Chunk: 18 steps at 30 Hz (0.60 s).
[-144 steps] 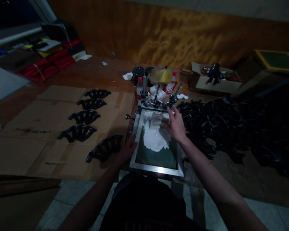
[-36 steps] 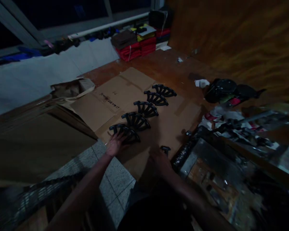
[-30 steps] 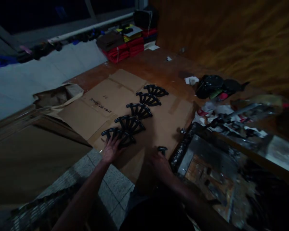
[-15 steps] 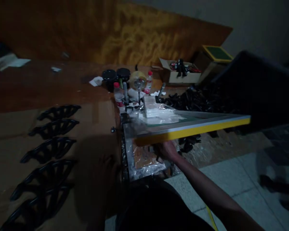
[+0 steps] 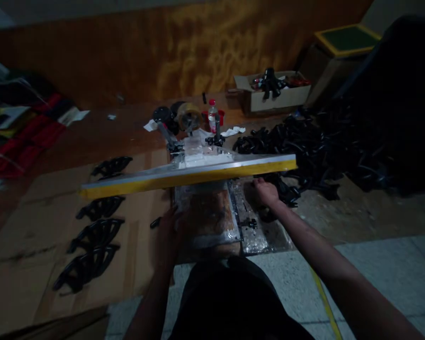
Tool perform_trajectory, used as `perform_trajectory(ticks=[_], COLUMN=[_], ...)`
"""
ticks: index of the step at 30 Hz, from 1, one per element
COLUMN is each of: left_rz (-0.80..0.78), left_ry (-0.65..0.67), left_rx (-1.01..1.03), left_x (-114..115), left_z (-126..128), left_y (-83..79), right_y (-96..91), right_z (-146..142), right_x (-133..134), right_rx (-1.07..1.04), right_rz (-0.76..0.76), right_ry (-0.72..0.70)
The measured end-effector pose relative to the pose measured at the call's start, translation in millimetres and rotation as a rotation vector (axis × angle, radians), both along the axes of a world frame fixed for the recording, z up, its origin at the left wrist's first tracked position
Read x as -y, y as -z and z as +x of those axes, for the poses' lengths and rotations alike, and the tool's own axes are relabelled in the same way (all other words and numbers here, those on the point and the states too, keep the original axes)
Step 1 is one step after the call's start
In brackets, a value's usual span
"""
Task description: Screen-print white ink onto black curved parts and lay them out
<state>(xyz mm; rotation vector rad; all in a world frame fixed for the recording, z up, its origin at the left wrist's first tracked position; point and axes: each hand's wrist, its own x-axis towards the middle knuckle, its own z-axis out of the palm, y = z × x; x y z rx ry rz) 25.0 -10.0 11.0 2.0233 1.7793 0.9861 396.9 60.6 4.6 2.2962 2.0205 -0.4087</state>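
A flat frame with a yellow front edge point(image 5: 198, 178) is tilted up over the middle of the bench. Beneath it lies a plastic-wrapped board with a brown panel point(image 5: 212, 212). My right hand point(image 5: 268, 192) is to the right of the board, at the near edge of a heap of black moulded pieces point(image 5: 304, 151). Its fingers look curled, and what is in them is hidden. My left hand point(image 5: 168, 233) is in deep shadow by the board's left edge, close to a small black part point(image 5: 156, 223); its fingers are too dark to read.
Black fan-shaped pieces point(image 5: 97, 233) lie in a column on cardboard point(image 5: 138, 241) at left. A bottle with a red cap point(image 5: 212, 120), tape rolls point(image 5: 188, 117) and an open carton point(image 5: 279, 100) stand at the back. Red bundles point(image 5: 24, 146) lie far left.
My right hand has moved right, from the board to the black heap. The yellow-edged frame appears further left and more level. The camera view has turned, showing more of the heap.
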Motion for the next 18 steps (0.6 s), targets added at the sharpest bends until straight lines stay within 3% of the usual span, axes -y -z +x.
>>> perform_trajectory(ticks=[3, 8, 11, 15, 18], left_rz=[-0.036, -0.022, 0.088, 0.126, 0.038], left_ry=[-0.135, -0.335, -0.346, -0.175, -0.06], left_rx=[0.062, 0.291, 0.561, 0.761, 0.8], left_x=[9.6, -7.8, -39.6, -75.0, -79.3], left_z=[-1.9, -0.5, 6.0, 18.7, 16.8], left_y=[-7.7, -40.1, -75.1, -121.8, -133.7], right_y=[-5.9, 5.6, 15.1, 13.4, 1.8], right_z=[-17.4, -101.5, -139.0, -150.0, -141.1], right_x=[3.0, 18.2, 25.2, 30.5, 35.7], right_rx=[-0.233, -0.656, -0.546, -0.326, -0.257], right_rz=[0.204, 0.285, 0.239, 0.237, 0.26], right_ry=[-0.067, -0.486, -0.532, -0.543, -0.548])
